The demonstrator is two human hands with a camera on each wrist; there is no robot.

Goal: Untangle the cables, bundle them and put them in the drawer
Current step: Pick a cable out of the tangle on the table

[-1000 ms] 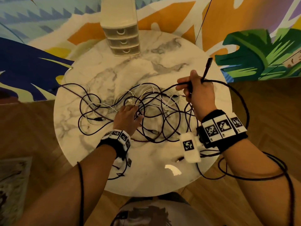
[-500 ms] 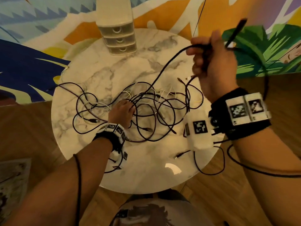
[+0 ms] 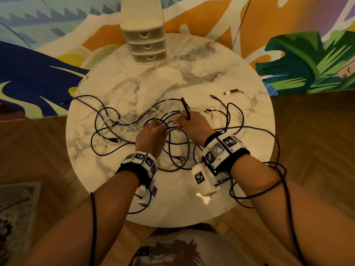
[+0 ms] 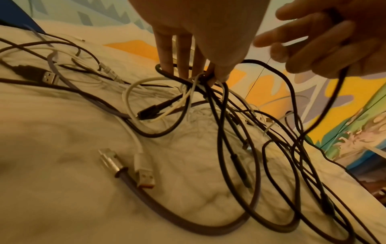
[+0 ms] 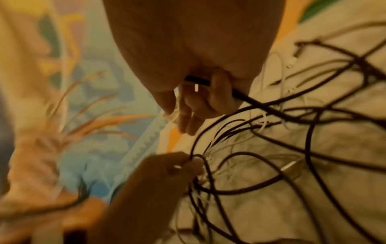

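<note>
A tangle of black and white cables (image 4: 218, 132) lies spread over the round marble table (image 3: 192, 200). My left hand (image 3: 162, 129) is in the middle of it, fingertips and thumb pinching a knot of black and white strands (image 4: 200, 79). Right beside it my right hand (image 3: 179, 123) grips a thick black cable (image 5: 208, 83); its plug end (image 3: 185, 107) sticks up past the knuckles. That cable trails off over the table's right edge. A small cream three-drawer unit (image 3: 147, 43) stands at the table's back, all drawers shut.
A white cable with a metal plug (image 3: 232, 91) lies at the back right, and a black USB plug (image 3: 115, 140) at the left. Sensor leads hang from both wristbands. Wooden floor surrounds the table, with a rug (image 3: 17, 208) at the left and a painted wall behind.
My right hand, lifted high with the black cable half a second ago, has come back down to the tangle beside my left hand. The left hand stayed on the tangle.
</note>
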